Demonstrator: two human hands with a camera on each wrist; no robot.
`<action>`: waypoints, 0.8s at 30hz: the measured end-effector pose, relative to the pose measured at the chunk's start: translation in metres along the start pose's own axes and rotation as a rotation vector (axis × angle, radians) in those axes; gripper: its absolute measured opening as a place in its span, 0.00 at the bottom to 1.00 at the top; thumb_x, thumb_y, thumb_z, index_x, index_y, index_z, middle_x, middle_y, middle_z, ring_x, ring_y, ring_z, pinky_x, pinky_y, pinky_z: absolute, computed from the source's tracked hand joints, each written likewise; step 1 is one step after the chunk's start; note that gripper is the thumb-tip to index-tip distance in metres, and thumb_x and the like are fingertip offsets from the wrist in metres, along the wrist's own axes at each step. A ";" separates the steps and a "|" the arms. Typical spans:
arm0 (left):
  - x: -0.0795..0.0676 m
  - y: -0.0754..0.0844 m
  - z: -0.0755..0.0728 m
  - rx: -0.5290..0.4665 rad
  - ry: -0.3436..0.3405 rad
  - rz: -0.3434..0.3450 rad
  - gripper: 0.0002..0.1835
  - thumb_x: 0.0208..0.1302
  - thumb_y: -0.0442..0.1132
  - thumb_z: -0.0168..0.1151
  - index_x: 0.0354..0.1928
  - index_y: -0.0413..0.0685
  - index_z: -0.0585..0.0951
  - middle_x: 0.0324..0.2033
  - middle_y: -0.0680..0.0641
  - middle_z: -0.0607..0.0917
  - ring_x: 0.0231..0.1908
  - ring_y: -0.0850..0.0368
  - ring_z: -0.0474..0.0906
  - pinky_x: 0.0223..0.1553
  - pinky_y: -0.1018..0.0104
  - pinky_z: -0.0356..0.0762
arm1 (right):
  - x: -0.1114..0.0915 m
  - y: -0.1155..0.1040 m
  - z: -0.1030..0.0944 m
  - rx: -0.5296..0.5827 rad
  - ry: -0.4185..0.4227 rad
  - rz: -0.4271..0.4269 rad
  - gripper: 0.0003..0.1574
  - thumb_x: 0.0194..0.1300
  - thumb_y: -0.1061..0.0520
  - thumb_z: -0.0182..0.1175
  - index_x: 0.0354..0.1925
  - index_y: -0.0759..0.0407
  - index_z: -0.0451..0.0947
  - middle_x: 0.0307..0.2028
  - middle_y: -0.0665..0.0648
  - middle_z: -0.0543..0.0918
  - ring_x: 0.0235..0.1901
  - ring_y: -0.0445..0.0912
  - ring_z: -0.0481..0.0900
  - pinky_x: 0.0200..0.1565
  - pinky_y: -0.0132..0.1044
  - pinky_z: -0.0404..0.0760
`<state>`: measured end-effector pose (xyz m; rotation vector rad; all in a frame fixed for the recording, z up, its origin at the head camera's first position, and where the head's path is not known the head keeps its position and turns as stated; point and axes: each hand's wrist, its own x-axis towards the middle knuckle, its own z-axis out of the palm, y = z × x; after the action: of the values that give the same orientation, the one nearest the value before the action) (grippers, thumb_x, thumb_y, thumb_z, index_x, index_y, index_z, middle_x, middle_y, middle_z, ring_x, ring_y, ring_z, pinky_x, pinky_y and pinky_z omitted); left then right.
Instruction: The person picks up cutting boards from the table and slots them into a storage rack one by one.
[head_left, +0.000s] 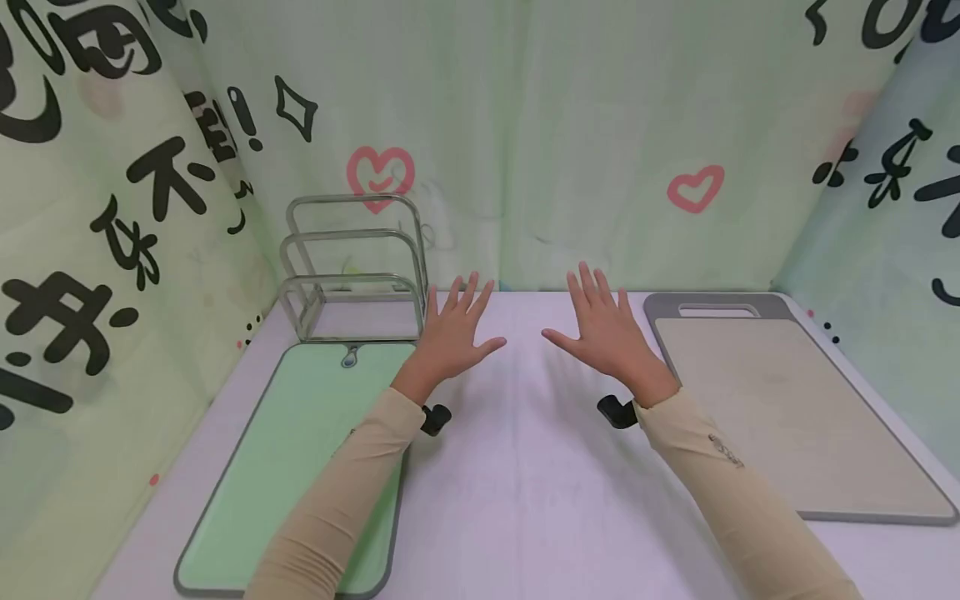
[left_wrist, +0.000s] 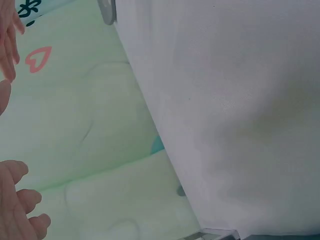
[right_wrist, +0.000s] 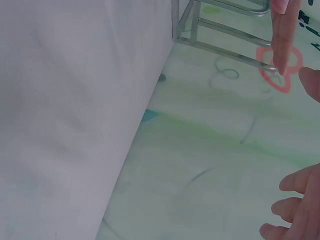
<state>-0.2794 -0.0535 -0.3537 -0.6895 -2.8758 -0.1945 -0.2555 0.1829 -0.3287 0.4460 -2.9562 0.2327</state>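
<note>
Both hands are held raised above the table, fingers spread and straight, with nothing grasped by either the left hand or the right hand. A wire rack is stood at the back left, nearest the left hand; a green board is laid flat just in front of it, partly beneath the left sleeve. A beige board is laid flat at the right. Both boards are judged stiff and fairly light, with smooth faces that may slip; the beige board is best gripped at its slotted end (the grey one), the green board by opposite edges. The rack, probably light and rigid, should be held by its side bars.
</note>
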 end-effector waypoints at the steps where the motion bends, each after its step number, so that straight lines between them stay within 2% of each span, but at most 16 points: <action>1: -0.001 -0.002 0.000 0.002 -0.001 -0.001 0.46 0.64 0.66 0.46 0.75 0.55 0.41 0.75 0.45 0.41 0.74 0.45 0.36 0.70 0.37 0.33 | 0.001 -0.001 -0.001 -0.001 -0.004 0.001 0.59 0.64 0.33 0.51 0.73 0.65 0.37 0.74 0.64 0.35 0.73 0.61 0.34 0.68 0.66 0.40; 5: -0.002 -0.009 -0.001 -0.004 -0.008 -0.003 0.45 0.64 0.66 0.47 0.75 0.54 0.42 0.75 0.44 0.41 0.74 0.45 0.35 0.70 0.37 0.33 | 0.005 -0.003 -0.001 -0.008 -0.021 0.000 0.59 0.64 0.33 0.51 0.73 0.65 0.36 0.74 0.65 0.35 0.73 0.60 0.33 0.68 0.66 0.39; 14: -0.003 -0.031 -0.005 0.059 -0.057 -0.042 0.46 0.64 0.67 0.45 0.75 0.55 0.40 0.75 0.45 0.39 0.74 0.45 0.35 0.70 0.38 0.30 | 0.014 -0.012 -0.004 -0.013 -0.041 -0.021 0.59 0.64 0.32 0.50 0.73 0.64 0.36 0.74 0.65 0.36 0.73 0.61 0.34 0.68 0.65 0.39; 24: -0.001 -0.058 -0.017 0.133 -0.027 -0.020 0.46 0.65 0.65 0.46 0.74 0.53 0.39 0.74 0.43 0.36 0.74 0.45 0.31 0.70 0.39 0.29 | 0.034 -0.029 -0.009 -0.022 -0.050 -0.058 0.59 0.63 0.31 0.50 0.73 0.63 0.36 0.74 0.64 0.37 0.74 0.59 0.35 0.69 0.63 0.40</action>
<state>-0.3026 -0.1082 -0.3427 -0.6429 -2.8895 0.0040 -0.2774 0.1474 -0.3106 0.5419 -2.9855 0.1851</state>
